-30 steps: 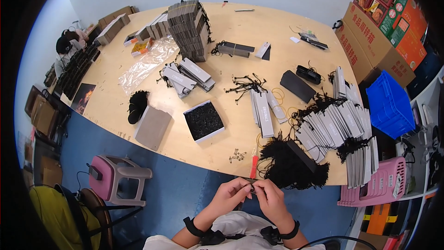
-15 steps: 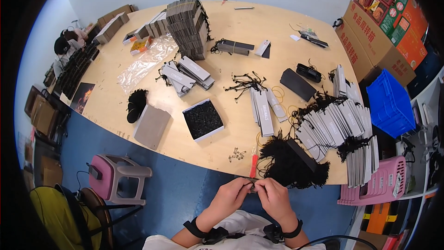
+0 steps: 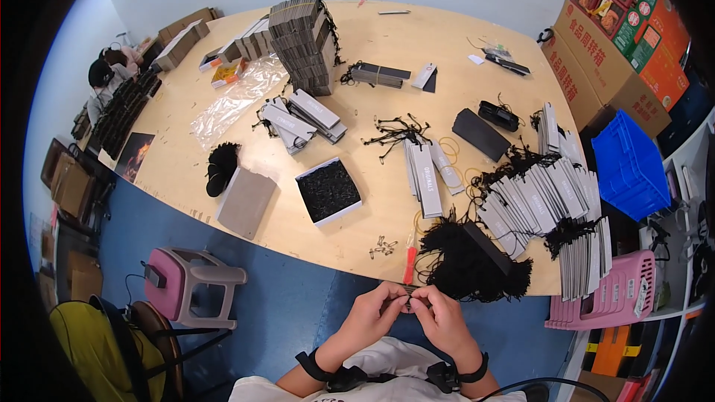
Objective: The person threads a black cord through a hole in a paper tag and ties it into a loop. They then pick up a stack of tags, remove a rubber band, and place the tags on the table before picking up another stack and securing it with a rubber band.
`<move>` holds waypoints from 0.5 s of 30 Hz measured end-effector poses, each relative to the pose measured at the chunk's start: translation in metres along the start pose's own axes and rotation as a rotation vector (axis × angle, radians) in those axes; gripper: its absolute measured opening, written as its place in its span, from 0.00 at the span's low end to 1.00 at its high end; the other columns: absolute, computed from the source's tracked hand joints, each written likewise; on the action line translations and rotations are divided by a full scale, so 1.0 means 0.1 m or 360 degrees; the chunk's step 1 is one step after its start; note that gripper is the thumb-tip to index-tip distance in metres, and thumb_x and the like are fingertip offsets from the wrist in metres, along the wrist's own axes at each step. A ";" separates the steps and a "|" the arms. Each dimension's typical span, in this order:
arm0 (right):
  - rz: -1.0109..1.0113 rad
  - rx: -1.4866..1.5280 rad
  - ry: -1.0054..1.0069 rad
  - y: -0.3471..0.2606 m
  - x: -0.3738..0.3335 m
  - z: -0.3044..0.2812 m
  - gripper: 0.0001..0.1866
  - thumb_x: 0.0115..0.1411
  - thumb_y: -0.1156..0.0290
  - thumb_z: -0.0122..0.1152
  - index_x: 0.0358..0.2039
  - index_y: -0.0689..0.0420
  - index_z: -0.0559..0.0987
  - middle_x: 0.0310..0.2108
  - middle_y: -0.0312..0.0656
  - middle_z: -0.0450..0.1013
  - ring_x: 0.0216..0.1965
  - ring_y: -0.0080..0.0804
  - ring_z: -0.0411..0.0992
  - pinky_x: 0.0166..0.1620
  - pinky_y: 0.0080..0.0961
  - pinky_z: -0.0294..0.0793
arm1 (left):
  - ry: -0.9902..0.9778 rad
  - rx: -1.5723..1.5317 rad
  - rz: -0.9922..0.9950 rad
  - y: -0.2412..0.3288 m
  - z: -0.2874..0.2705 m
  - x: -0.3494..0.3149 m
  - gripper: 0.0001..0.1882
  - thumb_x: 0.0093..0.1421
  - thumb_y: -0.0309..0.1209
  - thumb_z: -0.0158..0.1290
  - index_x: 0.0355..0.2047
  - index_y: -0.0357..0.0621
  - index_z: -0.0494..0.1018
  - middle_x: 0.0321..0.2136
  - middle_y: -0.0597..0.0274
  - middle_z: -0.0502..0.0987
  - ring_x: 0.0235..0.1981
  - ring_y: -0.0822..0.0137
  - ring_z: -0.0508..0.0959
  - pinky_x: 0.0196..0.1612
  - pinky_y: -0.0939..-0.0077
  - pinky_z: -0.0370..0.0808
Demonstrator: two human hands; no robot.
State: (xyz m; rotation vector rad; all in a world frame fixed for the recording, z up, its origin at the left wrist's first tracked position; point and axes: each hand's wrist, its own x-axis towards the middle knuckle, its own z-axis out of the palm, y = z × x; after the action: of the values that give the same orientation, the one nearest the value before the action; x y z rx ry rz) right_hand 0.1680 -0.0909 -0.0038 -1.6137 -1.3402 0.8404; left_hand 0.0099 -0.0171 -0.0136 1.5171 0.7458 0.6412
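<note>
My left hand (image 3: pixel 375 311) and my right hand (image 3: pixel 441 314) meet just off the table's near edge, fingertips pinched together. Between them is a small dark, stringy-looking piece (image 3: pixel 407 298), mostly hidden by the fingers. Just beyond the fingertips lies a red-handled tool (image 3: pixel 410 264) at the edge. Several small metal safety pins (image 3: pixel 383 246) are scattered to its left. To its right is a heap of black cords (image 3: pixel 465 264) with a dark strip on top. Grey hang tags (image 3: pixel 424 179) with black strings lie behind.
A white box of small black pieces (image 3: pixel 328 192) stands left of centre, beside a grey-brown board (image 3: pixel 246 202) and a black cord bundle (image 3: pixel 222 167). A tall stack of tags (image 3: pixel 302 45) rises at the back. Fanned tags (image 3: pixel 536 201) cover the right side. A pink stool (image 3: pixel 175 283) stands left.
The fingers have shifted slightly around the small dark piece, my left fingers rising a little. The view has moved very slightly; the table's things lie as before.
</note>
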 end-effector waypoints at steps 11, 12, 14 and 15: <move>-0.0042 0.0017 -0.0066 0.00 0.00 -0.06 0.04 0.64 0.75 0.57 0.37 0.61 0.74 0.29 0.47 0.76 0.31 0.42 0.77 0.33 0.31 0.75 | -0.0240 -0.0460 -0.0396 -0.06 -0.09 0.01 0.08 0.70 0.30 0.50 0.43 0.37 0.71 0.30 0.67 0.76 0.28 0.80 0.73 0.31 0.87 0.69; -0.0044 0.0010 -0.0083 -0.02 0.00 -0.08 0.04 0.63 0.76 0.57 0.37 0.61 0.74 0.30 0.46 0.76 0.31 0.42 0.77 0.33 0.32 0.75 | -0.0274 -0.0619 -0.0422 -0.06 -0.09 0.02 0.09 0.70 0.31 0.50 0.43 0.38 0.71 0.29 0.69 0.76 0.27 0.81 0.71 0.30 0.88 0.67; -0.0043 0.0004 -0.0099 -0.01 0.00 -0.09 0.04 0.62 0.76 0.58 0.37 0.61 0.74 0.30 0.46 0.76 0.31 0.42 0.77 0.33 0.32 0.75 | -0.0294 -0.0669 -0.0461 -0.05 -0.10 0.03 0.08 0.70 0.32 0.50 0.43 0.39 0.72 0.29 0.69 0.75 0.26 0.82 0.70 0.29 0.88 0.66; -0.0166 -0.0094 -0.0059 0.00 0.01 -0.09 0.05 0.61 0.77 0.59 0.37 0.61 0.74 0.30 0.45 0.75 0.31 0.42 0.77 0.32 0.32 0.75 | -0.0309 -0.0716 -0.0498 -0.04 -0.10 0.03 0.08 0.70 0.32 0.50 0.42 0.39 0.72 0.28 0.70 0.75 0.26 0.83 0.68 0.29 0.89 0.65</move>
State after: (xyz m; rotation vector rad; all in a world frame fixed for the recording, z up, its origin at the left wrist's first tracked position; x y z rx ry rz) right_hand 0.1762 -0.0918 -0.0002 -1.5655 -1.4741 0.7779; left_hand 0.0038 -0.0084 -0.0168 1.0059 0.6218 0.3852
